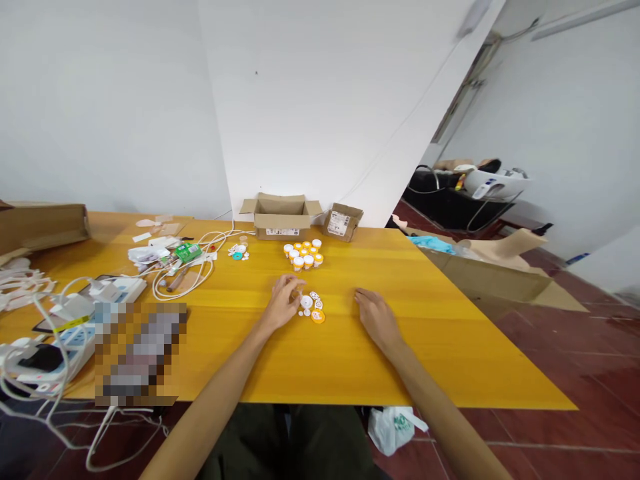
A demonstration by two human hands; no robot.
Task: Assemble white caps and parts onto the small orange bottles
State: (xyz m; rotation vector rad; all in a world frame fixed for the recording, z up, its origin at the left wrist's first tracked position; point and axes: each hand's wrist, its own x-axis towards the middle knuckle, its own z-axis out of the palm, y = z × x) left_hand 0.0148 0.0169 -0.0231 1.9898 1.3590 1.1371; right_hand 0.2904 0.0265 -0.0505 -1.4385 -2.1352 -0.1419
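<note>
My left hand point(284, 303) is over the middle of the table, its fingers bent round a small, see-through thing that I cannot make out. Just right of its fingertips lies a white round part point(307, 302). Beside that are small white discs with holes point(314, 295), several tiny white pieces point(307, 313) and an orange-rimmed round piece point(318, 316). My right hand point(377, 319) rests on the tabletop to the right of these parts, fingers loosely bent and holding nothing visible. Beyond both hands stands a cluster of small orange-and-white tubs point(303, 254).
An open cardboard box point(281, 218) and a smaller carton point(343, 221) stand against the wall. Small white and teal parts point(239, 252) lie left of the tubs. Cables point(203, 270), a power strip point(83, 340) and a blurred-out device point(145, 350) occupy the left side.
</note>
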